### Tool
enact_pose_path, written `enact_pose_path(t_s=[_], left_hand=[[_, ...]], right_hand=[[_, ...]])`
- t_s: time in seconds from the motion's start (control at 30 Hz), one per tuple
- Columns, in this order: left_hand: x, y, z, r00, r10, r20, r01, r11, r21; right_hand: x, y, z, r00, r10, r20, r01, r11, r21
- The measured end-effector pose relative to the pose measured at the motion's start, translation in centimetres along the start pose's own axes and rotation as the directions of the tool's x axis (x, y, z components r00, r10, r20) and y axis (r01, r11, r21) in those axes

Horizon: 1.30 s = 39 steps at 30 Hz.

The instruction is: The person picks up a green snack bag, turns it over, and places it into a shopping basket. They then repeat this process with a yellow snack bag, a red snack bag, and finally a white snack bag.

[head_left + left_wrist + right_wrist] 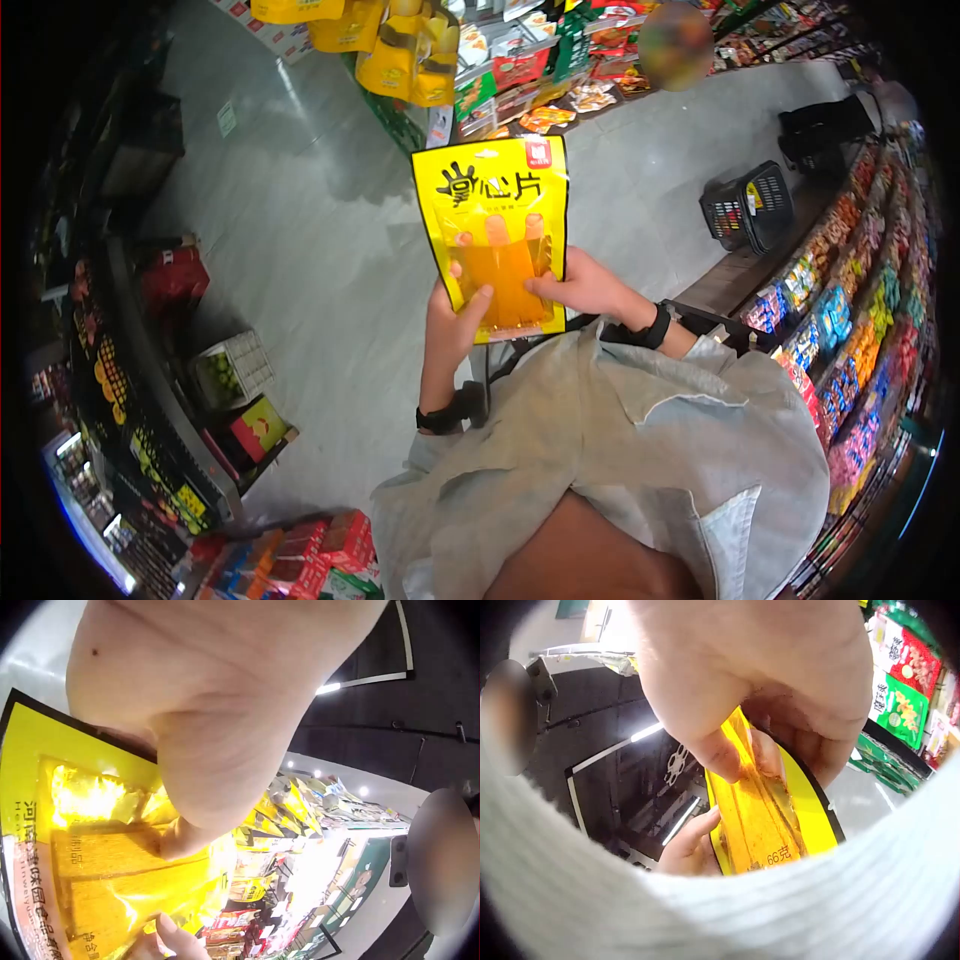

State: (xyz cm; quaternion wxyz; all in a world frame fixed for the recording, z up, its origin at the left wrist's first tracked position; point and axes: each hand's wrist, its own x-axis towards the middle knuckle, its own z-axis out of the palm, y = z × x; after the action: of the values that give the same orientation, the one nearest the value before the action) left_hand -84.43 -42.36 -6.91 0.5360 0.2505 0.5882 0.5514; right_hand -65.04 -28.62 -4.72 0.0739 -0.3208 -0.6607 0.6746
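Observation:
A yellow snack bag (500,230) with a black edge and a clear window showing orange contents is held upright in front of the body. The left hand (459,318) grips its lower left side, thumb on the front. On the lower right, the right hand (588,287) pinches the bag with its thumb across the window. In the left wrist view the left hand (202,712) presses its thumb on the shiny film of the bag (112,877). The right wrist view has the right hand (765,682) around the edge of the bag (765,817); its other fingers are behind.
Hanging snack packs (520,70) fill a rack ahead. A black basket (748,208) stands on the floor at the right, beside shelves of wrapped sweets (850,300). At the left are a white crate (235,368) and dark shelving. Red boxes (300,555) lie at lower left.

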Motion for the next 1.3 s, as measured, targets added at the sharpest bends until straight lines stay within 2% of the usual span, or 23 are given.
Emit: enact_pose_path(t_s=[0.07, 0.1, 0.23, 0.27, 0.37, 0.47, 0.57, 0.67, 0.77, 0.8, 0.87, 0.9, 0.93, 0.97, 1.03, 1.17, 1.23, 1.3], left_hand=[[0.1, -0.6, 1.4, 0.993, 0.046, 0.11, -0.041, 0.998, -0.045], [-0.1, -0.9, 2.0, 0.985, 0.064, 0.161, -0.054, 0.996, -0.065], [0.3, -1.0, 3.5, 0.928, 0.026, 0.372, -0.076, 0.99, 0.121], [0.5, -0.8, 3.8, 0.925, 0.047, 0.377, -0.152, 0.956, 0.253], [0.7, -1.3, 6.7, 0.93, 0.127, 0.345, -0.268, 0.876, 0.401], [1.3, -3.3, 10.3, 0.948, 0.146, 0.281, -0.235, 0.918, 0.318], [1.7, -1.3, 14.3, 0.929, 0.098, 0.356, -0.202, 0.942, 0.267], [2.4, -1.6, 18.9, 0.926, -0.008, 0.378, -0.096, 0.962, 0.256], [2.4, -1.3, 24.4, 0.908, -0.077, 0.413, -0.062, 0.947, 0.314], [2.2, -1.2, 26.4, 0.916, -0.057, 0.397, -0.09, 0.936, 0.34], [1.7, -1.2, 30.2, 0.931, -0.01, 0.364, -0.144, 0.908, 0.393], [1.5, -1.7, 32.1, 0.936, -0.004, 0.352, -0.132, 0.924, 0.36], [1.5, -2.3, 33.8, 0.941, 0.002, 0.339, -0.119, 0.938, 0.326], [1.4, -2.7, 35.4, 0.945, 0.007, 0.326, -0.108, 0.95, 0.293], [1.2, -3.0, 38.3, 0.943, 0.003, 0.333, -0.132, 0.922, 0.364], [1.2, -4.0, 42.6, 0.935, 0.011, 0.354, -0.164, 0.899, 0.406], [1.2, -3.6, 44.7, 0.921, -0.048, 0.385, -0.147, 0.875, 0.462], [1.6, -3.8, 46.4, 0.904, -0.099, 0.417, -0.13, 0.864, 0.487]], right_hand=[[-2.0, -0.3, -0.1, 0.995, 0.077, -0.057, -0.077, 0.997, -0.001], [-2.9, -0.1, 0.0, 0.992, 0.072, -0.099, -0.07, 0.997, 0.025], [-5.2, 0.8, 0.0, 0.967, 0.094, -0.237, -0.072, 0.992, 0.101], [-5.5, 0.9, -0.2, 0.958, 0.107, -0.265, -0.08, 0.991, 0.11], [-7.5, 1.5, -1.4, 0.938, 0.07, -0.341, -0.03, 0.992, 0.12], [-9.7, 2.9, -3.4, 0.924, 0.073, -0.376, -0.031, 0.993, 0.118], [-12.3, 3.4, -5.7, 0.898, 0.046, -0.437, 0.012, 0.992, 0.128], [-14.8, 6.2, -8.7, 0.874, 0.001, -0.487, 0.073, 0.989, 0.132], [-17.9, 8.2, -12.2, 0.839, 0.008, -0.544, 0.168, 0.947, 0.273], [-19.4, 7.9, -14.1, 0.867, 0.042, -0.496, 0.123, 0.948, 0.294], [-20.7, 9.7, -16.7, 0.863, 0.075, -0.499, 0.138, 0.916, 0.376], [-21.6, 10.7, -17.9, 0.863, 0.092, -0.496, 0.145, 0.897, 0.418], [-22.7, 11.1, -19.5, 0.877, 0.221, -0.427, 0.001, 0.887, 0.461], [-23.5, 12.1, -20.5, 0.877, 0.195, -0.439, 0.067, 0.855, 0.514], [-24.6, 14.1, -22.1, 0.87, 0.146, -0.471, 0.194, 0.776, 0.6], [-27.5, 16.2, -24.7, 0.844, 0.182, -0.505, 0.262, 0.683, 0.682], [-29.1, 17.0, -25.9, 0.847, 0.212, -0.488, 0.253, 0.646, 0.72], [-30.0, 18.2, -26.4, 0.831, 0.191, -0.523, 0.33, 0.587, 0.739]])
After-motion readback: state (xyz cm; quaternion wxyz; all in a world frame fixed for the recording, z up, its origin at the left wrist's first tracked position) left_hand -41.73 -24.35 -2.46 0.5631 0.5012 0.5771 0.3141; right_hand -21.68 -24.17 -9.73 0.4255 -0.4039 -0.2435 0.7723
